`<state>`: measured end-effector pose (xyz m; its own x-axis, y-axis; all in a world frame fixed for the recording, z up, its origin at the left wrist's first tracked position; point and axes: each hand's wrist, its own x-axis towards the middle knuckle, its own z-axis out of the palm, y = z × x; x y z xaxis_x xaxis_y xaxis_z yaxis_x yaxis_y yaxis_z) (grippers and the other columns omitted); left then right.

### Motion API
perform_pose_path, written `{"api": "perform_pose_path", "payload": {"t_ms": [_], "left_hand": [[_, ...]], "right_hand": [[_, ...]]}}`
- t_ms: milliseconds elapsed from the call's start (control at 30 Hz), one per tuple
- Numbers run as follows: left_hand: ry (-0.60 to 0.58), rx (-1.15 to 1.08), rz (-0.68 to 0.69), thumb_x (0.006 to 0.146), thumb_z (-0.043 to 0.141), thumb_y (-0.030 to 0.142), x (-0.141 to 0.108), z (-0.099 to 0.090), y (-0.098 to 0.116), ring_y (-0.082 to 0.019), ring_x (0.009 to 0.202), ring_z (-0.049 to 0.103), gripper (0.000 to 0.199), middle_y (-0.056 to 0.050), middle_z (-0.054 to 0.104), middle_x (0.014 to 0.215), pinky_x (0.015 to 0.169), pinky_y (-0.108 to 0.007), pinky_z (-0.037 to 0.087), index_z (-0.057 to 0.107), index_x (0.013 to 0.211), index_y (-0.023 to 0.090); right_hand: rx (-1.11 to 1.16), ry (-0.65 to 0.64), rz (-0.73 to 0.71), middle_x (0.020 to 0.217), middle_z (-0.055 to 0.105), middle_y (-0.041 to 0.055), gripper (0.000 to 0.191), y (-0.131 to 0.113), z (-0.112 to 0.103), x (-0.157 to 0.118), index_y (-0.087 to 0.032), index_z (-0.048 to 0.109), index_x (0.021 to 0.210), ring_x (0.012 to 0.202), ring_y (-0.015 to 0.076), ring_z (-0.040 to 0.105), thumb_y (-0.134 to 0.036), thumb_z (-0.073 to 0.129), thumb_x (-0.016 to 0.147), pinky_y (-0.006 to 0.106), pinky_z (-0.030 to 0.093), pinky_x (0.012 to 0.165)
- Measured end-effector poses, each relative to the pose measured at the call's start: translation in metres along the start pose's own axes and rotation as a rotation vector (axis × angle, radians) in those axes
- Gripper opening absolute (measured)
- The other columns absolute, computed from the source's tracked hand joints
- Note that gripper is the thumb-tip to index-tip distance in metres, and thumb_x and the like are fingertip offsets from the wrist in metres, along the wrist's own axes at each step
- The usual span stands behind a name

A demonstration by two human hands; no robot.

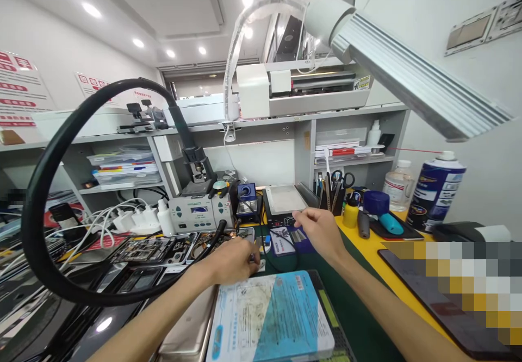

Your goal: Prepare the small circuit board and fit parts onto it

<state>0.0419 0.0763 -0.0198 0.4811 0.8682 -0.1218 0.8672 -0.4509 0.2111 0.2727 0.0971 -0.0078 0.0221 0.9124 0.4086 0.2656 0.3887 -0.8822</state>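
Note:
My left hand [234, 260] rests low on the bench, fingers curled on a small dark tool whose tip points at a small white part [261, 265] just beyond the light-blue sheet [271, 316]. My right hand [320, 230] hovers above the green mat [359, 318], thumb and forefinger pinched close together near the knob of the black hot plate [285, 201]. What it pinches, if anything, is too small to see. An opened phone [157, 250] with exposed boards lies left of my left hand.
A thick black hose [38, 199] loops from the grey rework station [199, 212]. A lamp arm [411, 79] hangs overhead at right. A blue spray can [434, 191], clear bottle [397, 188], tool holder [332, 193], yellow bottle [350, 214] and white chargers [130, 220] crowd the back.

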Motion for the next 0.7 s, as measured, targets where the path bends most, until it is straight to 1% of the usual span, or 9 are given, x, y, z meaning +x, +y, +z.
{"api": "perform_pose_path", "payload": {"t_ms": [67, 167, 267, 433, 533, 567, 633, 700], "left_hand": [[-0.033, 0.031, 0.01, 0.098, 0.063, 0.035, 0.005, 0.0, -0.001, -0.019, 0.092, 0.069, 0.021, -0.005, 0.071, 0.104, 0.085, -0.04, 0.057, 0.069, 0.104, 0.016], [-0.055, 0.062, 0.023, 0.098, 0.063, 0.034, 0.006, -0.003, -0.003, -0.019, 0.093, 0.069, 0.02, -0.005, 0.071, 0.104, 0.086, -0.04, 0.057, 0.069, 0.104, 0.016], [-0.038, 0.064, 0.047, 0.098, 0.063, 0.035, 0.007, -0.003, -0.004, -0.019, 0.094, 0.069, 0.02, -0.005, 0.071, 0.104, 0.086, -0.04, 0.057, 0.069, 0.102, 0.016], [0.011, -0.01, 0.124, 0.098, 0.063, 0.034, 0.011, 0.005, -0.005, -0.021, 0.101, 0.067, 0.02, -0.006, 0.071, 0.107, 0.091, -0.043, 0.055, 0.069, 0.1, 0.015], [0.011, -0.071, 0.144, 0.097, 0.063, 0.032, 0.012, 0.004, -0.004, -0.021, 0.098, 0.069, 0.019, -0.005, 0.073, 0.103, 0.09, -0.043, 0.055, 0.07, 0.096, 0.014], [0.014, -0.094, 0.144, 0.097, 0.064, 0.03, 0.01, 0.002, -0.003, -0.02, 0.096, 0.069, 0.017, -0.005, 0.074, 0.102, 0.09, -0.042, 0.055, 0.071, 0.095, 0.015], [0.044, -0.138, 0.131, 0.094, 0.064, 0.022, 0.005, -0.006, -0.003, -0.019, 0.093, 0.07, 0.011, -0.004, 0.076, 0.099, 0.087, -0.036, 0.054, 0.073, 0.095, 0.016], [0.119, -0.172, 0.077, 0.092, 0.059, 0.018, -0.002, -0.017, -0.004, -0.017, 0.085, 0.07, 0.016, -0.001, 0.077, 0.093, 0.076, -0.027, 0.052, 0.074, 0.097, 0.018]], "right_hand": [[-0.014, 0.002, -0.004, 0.045, 0.039, -0.0052, 0.038, 0.0, -0.001, 0.0, -0.019, 0.061, 0.052, 0.045, 0.0131, 0.035, -0.039, 0.062, 0.084, 0.029, 0.024, 0.049], [-0.029, 0.008, -0.009, 0.045, 0.04, -0.0048, 0.038, 0.0, -0.001, 0.0, -0.019, 0.061, 0.052, 0.045, 0.0136, 0.036, -0.037, 0.062, 0.085, 0.03, 0.025, 0.049], [-0.039, 0.015, -0.016, 0.046, 0.042, -0.0041, 0.037, -0.001, -0.001, 0.0, -0.02, 0.06, 0.052, 0.046, 0.014, 0.037, -0.036, 0.062, 0.085, 0.03, 0.026, 0.049], [-0.052, 0.011, -0.03, 0.046, 0.042, -0.0045, 0.039, 0.001, 0.0, 0.0, -0.02, 0.058, 0.051, 0.047, 0.0146, 0.039, -0.039, 0.06, 0.085, 0.03, 0.028, 0.05], [-0.061, 0.006, -0.031, 0.046, 0.041, -0.005, 0.039, 0.004, 0.001, 0.001, -0.02, 0.058, 0.051, 0.046, 0.0145, 0.038, -0.041, 0.06, 0.085, 0.03, 0.028, 0.05], [-0.065, 0.005, -0.031, 0.046, 0.041, -0.005, 0.039, 0.005, 0.001, 0.001, -0.02, 0.058, 0.052, 0.046, 0.0145, 0.037, -0.041, 0.06, 0.085, 0.03, 0.028, 0.05], [-0.07, 0.001, -0.031, 0.046, 0.041, -0.005, 0.04, 0.005, 0.001, 0.001, -0.02, 0.058, 0.052, 0.046, 0.0146, 0.038, -0.042, 0.059, 0.086, 0.03, 0.029, 0.05], [-0.072, -0.004, -0.03, 0.047, 0.041, -0.0051, 0.04, 0.006, 0.001, 0.001, -0.021, 0.058, 0.054, 0.047, 0.0148, 0.038, -0.043, 0.059, 0.087, 0.03, 0.029, 0.05]]}}
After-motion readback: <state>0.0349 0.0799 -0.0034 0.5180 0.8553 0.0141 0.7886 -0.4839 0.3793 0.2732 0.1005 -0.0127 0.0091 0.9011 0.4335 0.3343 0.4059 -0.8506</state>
